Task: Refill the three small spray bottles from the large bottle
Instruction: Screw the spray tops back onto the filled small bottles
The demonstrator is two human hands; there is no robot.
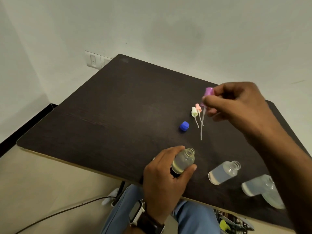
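Note:
My left hand [166, 176] grips a small clear bottle [184, 160] with no top, standing near the table's front edge and holding yellowish liquid. My right hand [236, 102] holds a purple spray head [209, 92] above the table, its thin tube hanging down. A white spray head [194, 111] and a pink spray head [198, 107] lie on the table beside it. A blue cap [184, 126] lies a little nearer. A second small open bottle [222, 173] with clear liquid stands to the right. Further right stand another small bottle [256, 184] and the large bottle [275, 200], both partly hidden by my right forearm.
The dark wooden table [109, 115] stands in a corner against pale walls. A wall socket plate [95, 60] sits behind its far corner. Below the front edge are my jeans-clad legs, a cable [59, 211] on the floor and some clutter at the bottom right.

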